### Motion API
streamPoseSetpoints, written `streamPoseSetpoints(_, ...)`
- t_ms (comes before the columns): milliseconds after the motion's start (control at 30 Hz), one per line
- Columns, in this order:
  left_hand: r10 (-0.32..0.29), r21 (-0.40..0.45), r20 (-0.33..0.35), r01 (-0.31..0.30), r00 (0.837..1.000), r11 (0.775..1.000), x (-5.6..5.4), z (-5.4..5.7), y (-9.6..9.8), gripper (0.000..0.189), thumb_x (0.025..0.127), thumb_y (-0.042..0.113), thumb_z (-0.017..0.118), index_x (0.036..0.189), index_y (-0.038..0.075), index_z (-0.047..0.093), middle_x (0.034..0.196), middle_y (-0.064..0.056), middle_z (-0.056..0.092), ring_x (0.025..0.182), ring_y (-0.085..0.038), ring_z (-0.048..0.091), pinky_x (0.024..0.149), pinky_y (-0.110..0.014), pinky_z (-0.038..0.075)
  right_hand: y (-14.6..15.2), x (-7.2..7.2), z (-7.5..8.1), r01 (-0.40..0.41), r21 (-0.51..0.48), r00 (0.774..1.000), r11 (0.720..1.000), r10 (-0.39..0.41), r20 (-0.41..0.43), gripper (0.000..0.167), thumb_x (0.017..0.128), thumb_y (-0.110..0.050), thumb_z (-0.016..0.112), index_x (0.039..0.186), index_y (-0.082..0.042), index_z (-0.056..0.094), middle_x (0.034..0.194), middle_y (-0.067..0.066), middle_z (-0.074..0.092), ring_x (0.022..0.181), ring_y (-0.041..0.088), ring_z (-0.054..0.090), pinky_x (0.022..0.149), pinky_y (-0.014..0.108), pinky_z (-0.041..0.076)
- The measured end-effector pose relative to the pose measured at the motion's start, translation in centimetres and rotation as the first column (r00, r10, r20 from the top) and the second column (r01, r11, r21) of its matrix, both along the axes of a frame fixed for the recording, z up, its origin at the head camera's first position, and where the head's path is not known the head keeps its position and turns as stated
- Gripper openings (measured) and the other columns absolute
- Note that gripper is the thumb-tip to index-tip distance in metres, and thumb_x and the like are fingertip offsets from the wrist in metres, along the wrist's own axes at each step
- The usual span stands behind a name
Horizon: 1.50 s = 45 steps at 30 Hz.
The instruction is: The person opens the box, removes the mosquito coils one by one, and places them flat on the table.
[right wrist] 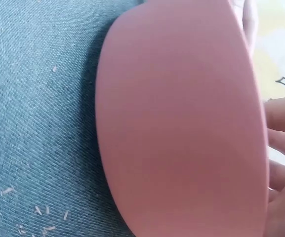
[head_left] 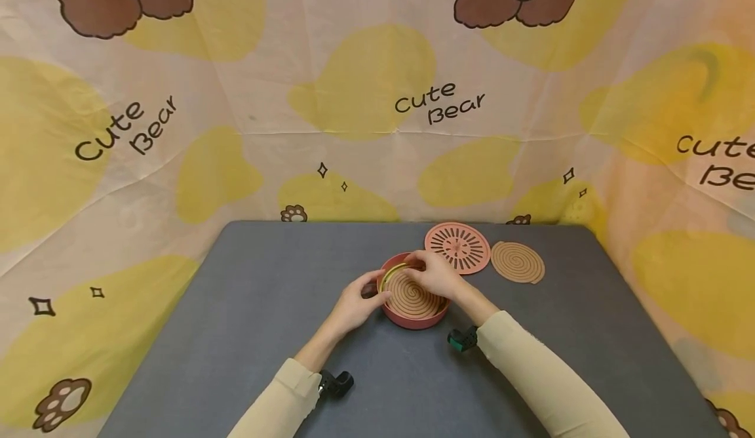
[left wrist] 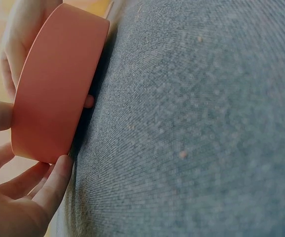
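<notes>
A round pink-red mosquito coil box (head_left: 415, 324) sits on the table without its lid. Inside it lies a tan mosquito coil (head_left: 413, 297), with a yellow-green strip (head_left: 394, 270) along the inner left wall. At the left side, my left hand (head_left: 354, 303) grips the box, thumb at the rim and fingers on the outer wall (left wrist: 58, 94). My right hand (head_left: 439, 274) reaches over the far right rim, with thumb and fingers curled at the coil's far edge. In the right wrist view the box wall (right wrist: 182, 118) hides those fingertips.
Behind the box lies a pink slotted lid (head_left: 457, 248), partly behind my right hand. A second tan coil (head_left: 518, 262) is flat on the table to its right. The grey table (head_left: 283, 274) meets a printed cloth backdrop (head_left: 354, 97). Small crumbs (right wrist: 43, 212) dot the tabletop.
</notes>
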State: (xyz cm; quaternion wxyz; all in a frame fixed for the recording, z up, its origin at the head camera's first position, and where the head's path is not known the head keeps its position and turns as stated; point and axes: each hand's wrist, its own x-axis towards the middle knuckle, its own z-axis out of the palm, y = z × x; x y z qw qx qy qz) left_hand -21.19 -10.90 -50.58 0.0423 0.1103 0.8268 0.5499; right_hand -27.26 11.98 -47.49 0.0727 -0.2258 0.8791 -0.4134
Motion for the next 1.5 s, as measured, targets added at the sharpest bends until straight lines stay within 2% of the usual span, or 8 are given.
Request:
streamPoseSetpoints(300, -0.008, 0.007, 0.001, 0.008, 1.000, 1.000, 0.00, 0.08, 0.15, 0.054, 0.097, 0.030, 0.072, 0.145, 0.012, 0.057, 0.139, -0.014, 0.060, 0.120, -0.031, 0.062, 0.094, -0.049, 0.052, -0.28, 0.02, -0.59, 0.007, 0.068, 0.999, 0.998, -0.005, -0.032, 0.035, 0.096, -0.022, 0.073, 0.125, -0.003, 0.069, 0.118, 0.010, 0.069, 0.109, 0.026, 0.066, 0.094, 0.046, 0.052)
streamPoseSetpoints(633, -0.014, 0.008, -0.005, 0.014, 1.000, 1.000, -0.03, 0.26, 0.29, 0.055, 0.096, 0.031, 0.073, 0.145, 0.011, 0.057, 0.140, -0.014, 0.059, 0.120, -0.030, 0.062, 0.094, -0.048, 0.052, -0.09, -0.05, -0.35, -0.022, 0.099, 0.999, 0.995, 0.024, -0.023, 0.042, 0.088, -0.022, 0.082, 0.123, -0.002, 0.069, 0.119, 0.011, 0.068, 0.111, 0.028, 0.064, 0.096, 0.047, 0.050)
streamPoseSetpoints(1133, -0.006, 0.001, 0.002, 0.006, 1.000, 1.000, 0.06, 0.35, 0.42, 0.055, 0.096, 0.030, 0.073, 0.145, 0.010, 0.057, 0.138, -0.014, 0.061, 0.121, -0.031, 0.062, 0.096, -0.049, 0.051, -0.30, 0.10, -0.83, 0.022, 0.131, 0.996, 0.991, -0.011, -0.084, 0.039, 0.086, -0.020, 0.084, 0.119, -0.004, 0.071, 0.114, 0.009, 0.067, 0.108, 0.027, 0.064, 0.095, 0.045, 0.051)
streamPoseSetpoints(1500, 0.006, -0.001, 0.008, -0.006, 1.000, 1.000, -0.07, 0.06, 0.25, 0.053, 0.097, 0.028, 0.072, 0.145, 0.011, 0.057, 0.137, -0.013, 0.061, 0.119, -0.030, 0.062, 0.093, -0.047, 0.053, 0.02, -0.11, -0.19, -0.017, 0.137, 0.994, 0.990, 0.032, -0.109, 0.041, 0.086, -0.019, 0.084, 0.122, -0.005, 0.071, 0.109, 0.007, 0.059, 0.100, 0.024, 0.059, 0.090, 0.045, 0.051)
